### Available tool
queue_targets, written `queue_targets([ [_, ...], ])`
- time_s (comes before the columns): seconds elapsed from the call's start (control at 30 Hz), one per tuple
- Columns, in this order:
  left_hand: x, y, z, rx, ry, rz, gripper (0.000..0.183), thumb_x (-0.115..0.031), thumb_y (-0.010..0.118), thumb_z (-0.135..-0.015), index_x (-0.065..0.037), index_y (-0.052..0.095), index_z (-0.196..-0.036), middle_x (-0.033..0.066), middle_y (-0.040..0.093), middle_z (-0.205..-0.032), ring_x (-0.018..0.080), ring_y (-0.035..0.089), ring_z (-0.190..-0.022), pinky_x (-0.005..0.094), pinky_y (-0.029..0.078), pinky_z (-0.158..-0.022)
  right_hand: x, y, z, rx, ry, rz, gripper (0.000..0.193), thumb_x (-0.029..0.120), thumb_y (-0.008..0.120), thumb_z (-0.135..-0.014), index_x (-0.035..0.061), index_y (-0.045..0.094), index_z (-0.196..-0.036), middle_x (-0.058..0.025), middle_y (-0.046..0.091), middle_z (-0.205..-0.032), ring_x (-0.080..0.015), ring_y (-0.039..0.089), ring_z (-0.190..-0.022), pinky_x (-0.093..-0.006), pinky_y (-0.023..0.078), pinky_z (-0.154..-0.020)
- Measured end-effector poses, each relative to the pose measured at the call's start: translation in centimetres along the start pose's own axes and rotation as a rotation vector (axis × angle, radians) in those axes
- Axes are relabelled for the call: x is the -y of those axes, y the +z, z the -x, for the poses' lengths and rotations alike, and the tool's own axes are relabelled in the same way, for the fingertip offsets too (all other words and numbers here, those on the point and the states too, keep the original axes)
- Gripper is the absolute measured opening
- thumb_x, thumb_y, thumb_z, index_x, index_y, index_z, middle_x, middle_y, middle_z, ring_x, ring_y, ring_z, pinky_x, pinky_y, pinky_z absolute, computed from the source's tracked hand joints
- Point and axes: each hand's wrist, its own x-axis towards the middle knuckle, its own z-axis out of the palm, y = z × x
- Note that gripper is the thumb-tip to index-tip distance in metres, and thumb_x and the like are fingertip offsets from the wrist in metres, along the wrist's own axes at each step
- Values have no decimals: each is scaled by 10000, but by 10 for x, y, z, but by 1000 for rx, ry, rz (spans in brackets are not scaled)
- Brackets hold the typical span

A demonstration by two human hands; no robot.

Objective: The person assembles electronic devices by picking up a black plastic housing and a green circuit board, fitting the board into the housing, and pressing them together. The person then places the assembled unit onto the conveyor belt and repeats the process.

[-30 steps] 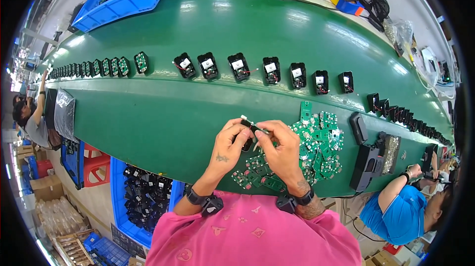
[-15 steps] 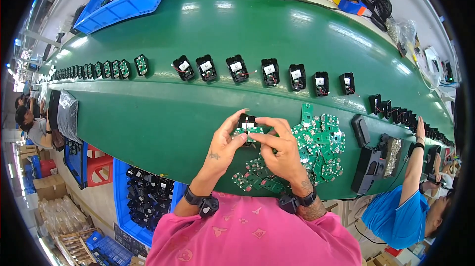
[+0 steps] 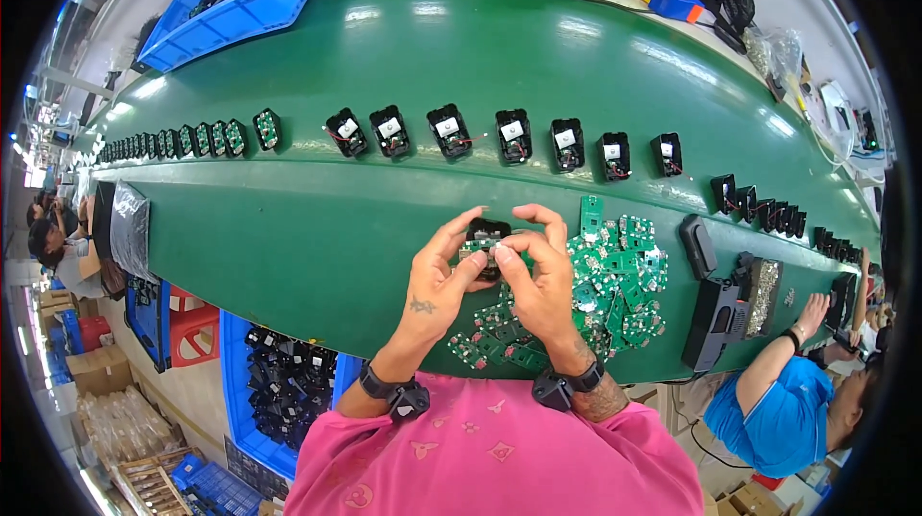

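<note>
Between my hands is a small black plastic housing, tilted toward me above the green table. A green circuit board lies across its opening. My left hand is closed around the housing's left side, thumb on the board. With thumb and index finger, my right hand pinches at the board's right end, near a small white part; the exact grip is partly hidden by the fingers. Just right of my hands lies a heap of loose green circuit boards, spreading toward my right wrist.
A row of black housings with white parts and wires runs across the green table; housings with boards continue left. A black device stands right. A blue bin holds black parts. A co-worker in blue sits at right.
The board has turned and come down against the housing, and my right fingers have shifted to its right end. The co-worker's arm has drawn back from the row of housings.
</note>
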Motion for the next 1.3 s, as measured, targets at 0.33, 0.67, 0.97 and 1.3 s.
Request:
queue_targets([
  [0.33,-2,1,8,-141,464,-450,477,86,584,-917,31,513,-1385,156,567,-1337,168,620,-1091,276,554,-878,22,2,-6,44,-385,340,73,-27,679,-799,1,617,-826,-111,563,-721,-273,559,-647,-381,437,-585],
  [0.67,-13,-1,18,-129,552,-751,439,89,673,-841,-37,659,-1261,207,624,-1274,197,673,-1014,261,575,-767,28,-9,-4,219,-260,282,65,12,665,-816,-12,607,-802,-110,577,-720,-286,572,-632,-379,447,-587],
  [0.97,-12,6,14,-108,659,-952,456,85,674,-814,-56,663,-1248,227,653,-1205,278,701,-982,296,582,-756,28,-22,-7,296,-275,374,63,36,640,-850,-3,602,-819,-141,587,-767,-346,595,-722,-432,472,-644],
  [1.3,4,4,-2,-168,496,-646,437,45,641,-887,-25,592,-1316,177,644,-1163,141,686,-796,281,564,-646,12,-7,-1,9,-217,370,95,58,671,-895,-25,623,-897,-115,633,-771,-209,626,-631,-335,475,-564],
])
